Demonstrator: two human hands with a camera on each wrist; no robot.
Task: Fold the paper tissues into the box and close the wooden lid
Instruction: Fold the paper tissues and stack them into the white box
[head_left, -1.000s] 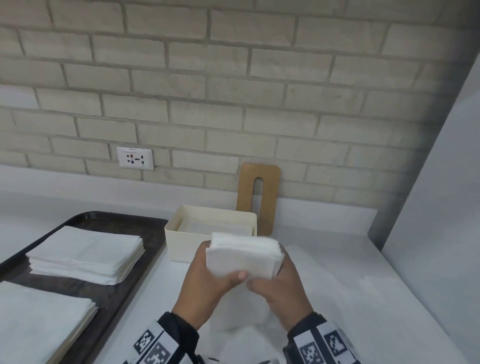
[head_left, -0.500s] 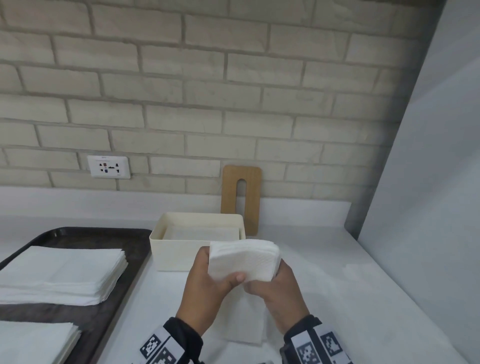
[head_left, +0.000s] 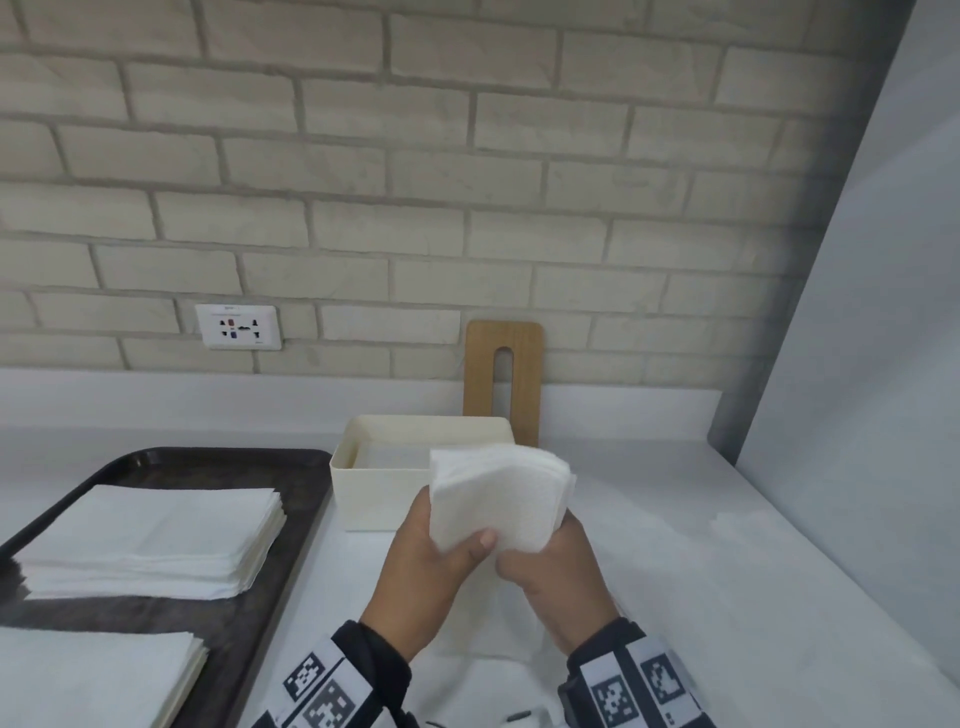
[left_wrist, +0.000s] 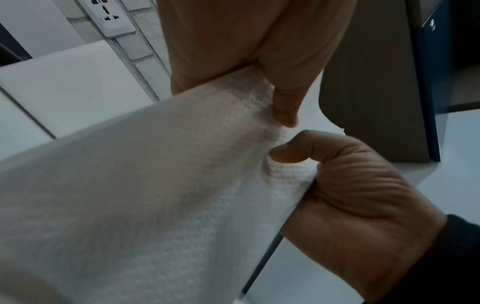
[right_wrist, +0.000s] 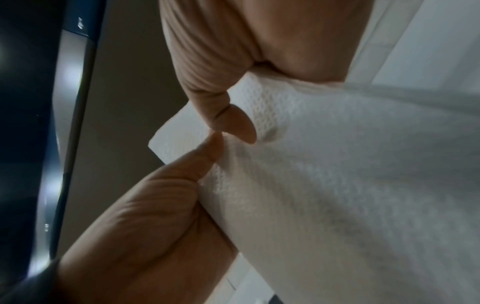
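Observation:
Both hands hold a folded stack of white paper tissues above the counter, just in front of the right end of the cream box. My left hand grips its lower left, thumb on the front. My right hand grips the lower right. In the left wrist view the left thumb presses the tissue. The right wrist view has the right thumb pinching the tissue. The box is uncovered, with white tissue inside. The slotted wooden lid leans upright against the wall behind it.
A dark tray at the left carries two stacks of unfolded tissues. More white tissue lies on the counter under my wrists. A grey panel bounds the counter on the right. A wall socket sits behind the tray.
Both hands keep their grip on the folded stack. It now sits a little higher and more to the right against the box. The head view has shifted.

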